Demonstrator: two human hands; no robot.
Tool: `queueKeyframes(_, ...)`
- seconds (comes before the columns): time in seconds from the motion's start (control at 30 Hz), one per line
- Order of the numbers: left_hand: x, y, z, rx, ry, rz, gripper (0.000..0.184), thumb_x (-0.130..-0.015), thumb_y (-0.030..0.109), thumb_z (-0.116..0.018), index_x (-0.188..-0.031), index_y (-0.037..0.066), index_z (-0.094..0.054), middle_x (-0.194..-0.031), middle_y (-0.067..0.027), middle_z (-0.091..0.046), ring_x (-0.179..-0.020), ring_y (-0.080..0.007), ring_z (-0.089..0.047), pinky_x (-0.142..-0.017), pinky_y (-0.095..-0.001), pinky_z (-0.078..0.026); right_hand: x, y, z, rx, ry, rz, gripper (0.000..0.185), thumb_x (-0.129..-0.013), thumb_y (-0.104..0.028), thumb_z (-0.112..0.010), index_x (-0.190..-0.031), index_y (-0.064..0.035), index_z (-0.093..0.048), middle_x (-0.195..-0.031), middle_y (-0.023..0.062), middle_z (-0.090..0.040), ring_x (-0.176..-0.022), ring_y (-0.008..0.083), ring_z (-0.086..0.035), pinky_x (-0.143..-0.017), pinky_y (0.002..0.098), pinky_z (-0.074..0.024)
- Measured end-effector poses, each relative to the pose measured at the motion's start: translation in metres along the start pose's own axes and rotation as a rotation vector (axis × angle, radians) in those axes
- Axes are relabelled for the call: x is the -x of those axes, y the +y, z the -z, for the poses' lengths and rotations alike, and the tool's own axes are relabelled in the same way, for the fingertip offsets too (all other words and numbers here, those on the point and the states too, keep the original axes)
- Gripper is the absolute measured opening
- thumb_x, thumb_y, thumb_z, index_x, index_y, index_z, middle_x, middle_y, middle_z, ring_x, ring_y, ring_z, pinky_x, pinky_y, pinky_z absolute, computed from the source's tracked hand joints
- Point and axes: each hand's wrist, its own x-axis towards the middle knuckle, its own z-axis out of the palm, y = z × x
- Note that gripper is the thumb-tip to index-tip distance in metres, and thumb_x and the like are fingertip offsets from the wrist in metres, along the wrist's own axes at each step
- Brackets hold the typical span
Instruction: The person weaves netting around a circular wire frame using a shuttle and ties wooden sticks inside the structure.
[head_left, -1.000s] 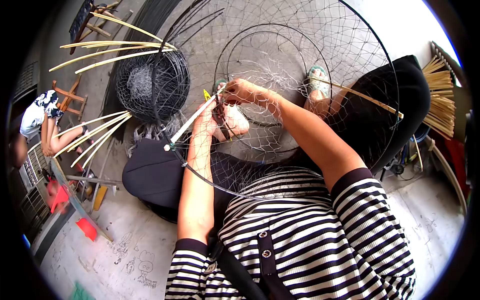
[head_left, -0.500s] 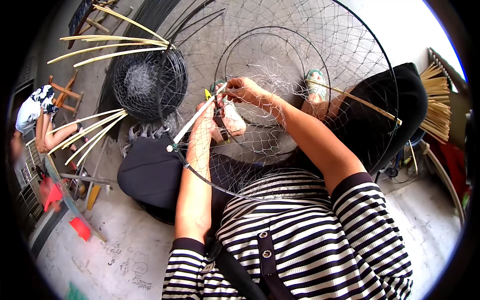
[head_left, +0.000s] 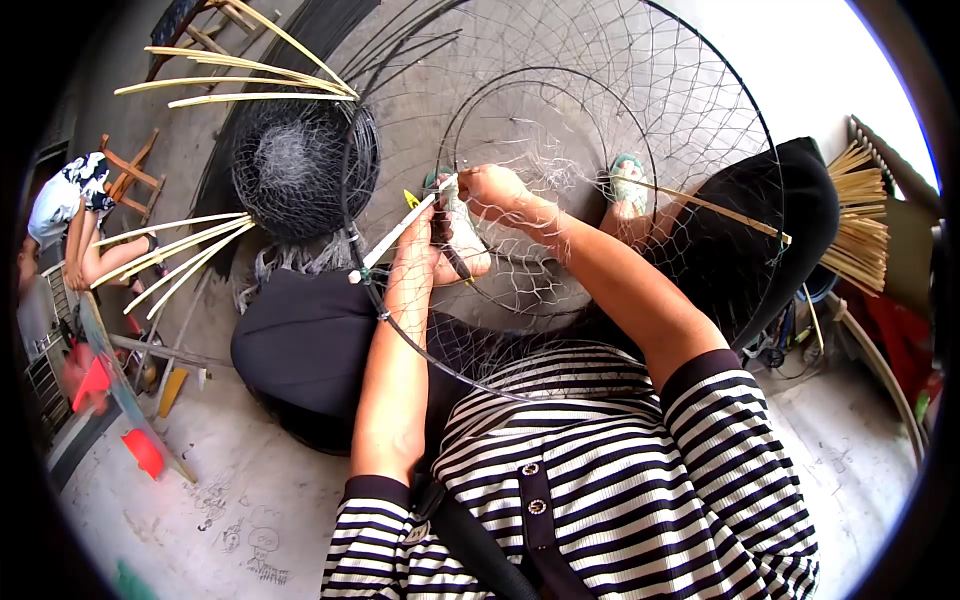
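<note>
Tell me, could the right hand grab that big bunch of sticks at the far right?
Probably not from here: the right knee, in black cloth, sits between the right hand and the bunch of sticks, and netting spreads on that side too.

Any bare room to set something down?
Pale floor between the left sleeve and red piece; another patch between the right sleeve and red item at far right. Crowded: left hand and right hand sit among netting; dark mesh bundle and pale sticks crowd the upper left.

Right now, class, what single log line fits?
left hand: at pale stick | right hand: near stick's far end | stick: near end by black hoop | netting: spans hoop
</note>
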Motion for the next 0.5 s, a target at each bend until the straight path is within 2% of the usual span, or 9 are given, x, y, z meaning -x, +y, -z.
queueKeyframes(0.07,0.001,0.004,-0.008,0.166,0.051,0.025,0.016,-0.077,0.016,-0.070,-0.087,0.006,-0.062,-0.068,-0.0002,-0.058,-0.060,-0.0134,-0.055,-0.054,-0.0322,-0.046,-0.006,-0.003,-0.006,0.126,0.006,-0.056,0.018,-0.079,-0.021,-0.059,-0.088,-0.0066,-0.064,-0.081,0.0139,-0.066,-0.077,0.0332,-0.063,-0.066,0.0369,-0.0511)
queueKeyframes(0.17,-0.002,0.007,0.013,-0.018,-0.091,-0.123,0.016,-0.073,0.012,-0.073,-0.079,0.006,-0.059,-0.061,-0.0014,-0.056,-0.048,-0.0137,-0.051,-0.045,-0.0291,-0.043,-0.009,-0.015,-0.003,0.227,-0.071,-0.090,0.017,-0.079,-0.020,-0.058,-0.087,-0.0063,-0.064,-0.078,0.0142,-0.065,-0.079,0.0276,-0.065,-0.068,0.0388,-0.0515)
queueKeyframes(0.2,0.004,0.012,0.005,-0.076,0.006,-0.139,0.017,-0.071,0.009,-0.073,-0.073,0.007,-0.056,-0.056,-0.0018,-0.053,-0.042,-0.0130,-0.048,-0.038,-0.0261,-0.039,0.000,-0.037,0.017,0.477,-0.212,-0.028,0.016,-0.079,-0.017,-0.056,-0.090,-0.0060,-0.062,-0.078,0.0114,-0.064,-0.079,0.0238,-0.064,-0.070,0.0378,-0.0510)
queueKeyframes(0.3,0.004,0.010,0.002,-0.157,0.166,-0.192,0.014,-0.073,0.009,-0.070,-0.070,0.005,-0.056,-0.053,-0.0023,-0.051,-0.040,-0.0115,-0.045,-0.037,-0.0245,-0.036,0.023,-0.064,0.031,0.756,-0.140,0.197,0.018,-0.079,-0.015,-0.055,-0.094,-0.0052,-0.059,-0.087,0.0108,-0.062,-0.083,0.0228,-0.062,-0.073,0.0351,-0.0492)
queueKeyframes(0.37,-0.003,0.006,0.011,-0.181,0.163,-0.281,0.015,-0.076,0.012,-0.068,-0.074,0.001,-0.058,-0.053,-0.0015,-0.051,-0.040,-0.0101,-0.046,-0.036,-0.0221,-0.035,0.047,-0.073,0.042,0.767,-0.071,0.492,0.023,-0.081,-0.013,-0.054,-0.101,-0.0032,-0.055,-0.112,0.0142,-0.053,-0.104,0.0253,-0.053,-0.082,0.0349,-0.0466)
queueKeyframes(0.4,-0.014,0.003,0.019,-0.176,0.150,-0.297,0.014,-0.076,0.013,-0.067,-0.075,0.002,-0.059,-0.052,-0.0007,-0.051,-0.040,-0.0093,-0.046,-0.036,-0.0218,-0.034,0.071,-0.080,0.064,0.540,-0.051,0.620,0.032,-0.084,-0.013,-0.051,-0.114,-0.0028,-0.052,-0.119,0.0137,-0.052,-0.113,0.0286,-0.050,-0.090,0.0366,-0.0448)
queueKeyframes(0.43,-0.025,-0.001,0.023,-0.168,0.137,-0.317,0.014,-0.077,0.014,-0.067,-0.075,0.002,-0.059,-0.052,0.0000,-0.051,-0.040,-0.0085,-0.046,-0.035,-0.0214,-0.033,0.094,-0.093,0.087,0.351,-0.248,0.520,0.041,-0.089,-0.016,-0.048,-0.129,-0.0045,-0.043,-0.130,0.0144,-0.046,-0.121,0.0307,-0.044,-0.100,0.0362,-0.0390)
queueKeyframes(0.47,-0.030,-0.005,0.020,-0.261,0.195,-0.437,0.013,-0.079,0.014,-0.065,-0.075,0.003,-0.060,-0.052,0.0011,-0.050,-0.040,-0.0073,-0.045,-0.035,-0.0212,-0.032,0.115,-0.090,0.108,0.080,-0.376,0.364,0.046,-0.092,-0.017,-0.048,-0.135,-0.0051,-0.037,-0.139,0.0124,-0.039,-0.125,0.0284,-0.041,-0.103,0.0375,-0.0365)
queueKeyframes(0.5,-0.038,-0.007,0.025,-0.187,0.102,-0.388,0.012,-0.079,0.014,-0.065,-0.074,0.004,-0.060,-0.052,0.0009,-0.050,-0.040,-0.0076,-0.045,-0.035,-0.0211,-0.031,0.133,-0.083,0.128,-0.321,-0.488,-0.002,0.046,-0.093,-0.018,-0.049,-0.135,-0.0046,-0.036,-0.141,0.0121,-0.037,-0.125,0.0273,-0.041,-0.104,0.0385,-0.0357)
